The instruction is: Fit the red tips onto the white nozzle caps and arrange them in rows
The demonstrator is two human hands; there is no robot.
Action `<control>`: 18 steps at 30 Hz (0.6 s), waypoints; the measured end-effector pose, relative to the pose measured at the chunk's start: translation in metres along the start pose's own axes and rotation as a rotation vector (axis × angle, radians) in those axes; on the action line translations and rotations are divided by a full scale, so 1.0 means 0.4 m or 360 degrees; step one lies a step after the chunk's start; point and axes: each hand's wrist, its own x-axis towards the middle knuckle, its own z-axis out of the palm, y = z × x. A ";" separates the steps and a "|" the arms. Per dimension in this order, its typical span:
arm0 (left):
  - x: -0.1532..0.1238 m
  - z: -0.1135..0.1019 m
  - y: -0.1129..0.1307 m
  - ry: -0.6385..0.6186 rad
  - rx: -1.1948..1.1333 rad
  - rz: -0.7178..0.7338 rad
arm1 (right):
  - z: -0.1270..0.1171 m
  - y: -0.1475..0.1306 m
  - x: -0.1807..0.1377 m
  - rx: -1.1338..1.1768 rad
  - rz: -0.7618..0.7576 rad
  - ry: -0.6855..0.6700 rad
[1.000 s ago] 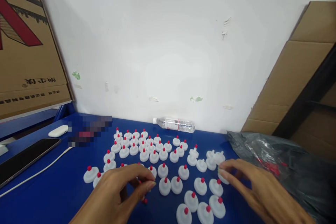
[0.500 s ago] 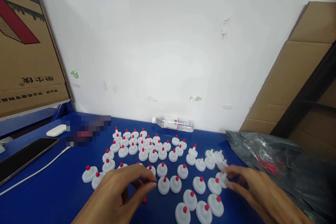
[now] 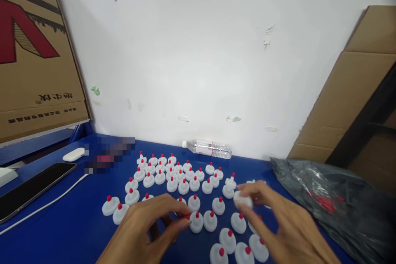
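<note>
In my left hand (image 3: 147, 225), a small red tip cap (image 3: 186, 216) is pinched between thumb and forefinger, close to a white bottle lid (image 3: 196, 223) on the table. My right hand (image 3: 278, 218) is closed on a white nozzle lid (image 3: 243, 201), held between thumb and fingers above the table; the fingers hide its nozzle. Around both hands stand several white lids with red tips, such as the one at the front (image 3: 244, 253). Behind my right fingers, a few white lids (image 3: 267, 206) are mostly hidden.
A clear plastic bottle (image 3: 208, 149) lies by the wall. To the right, a grey plastic bag (image 3: 291, 173) holds a clear bag of red pieces (image 3: 323, 203). At left are a phone (image 3: 34, 189), a white case (image 3: 73, 154), a cable (image 3: 55, 198) and a cardboard box (image 3: 40, 82).
My right hand has moved left from the group of untipped lids, now carrying a white nozzle lid. A red tip cap now shows at my left fingertips. The view has shifted slightly.
</note>
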 end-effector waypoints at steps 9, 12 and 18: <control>-0.004 -0.001 -0.002 0.0054 -0.0138 0.0259 | 0.130 -0.101 0.003 0.0004 -0.0562 -0.0088; -0.003 -0.002 0.002 0.0018 -0.0150 0.0281 | 0.130 -0.099 0.003 -0.0003 -0.0641 0.0037; -0.006 -0.004 0.010 0.0025 -0.0188 0.0171 | 0.129 -0.102 0.007 -0.0055 -0.0743 0.0154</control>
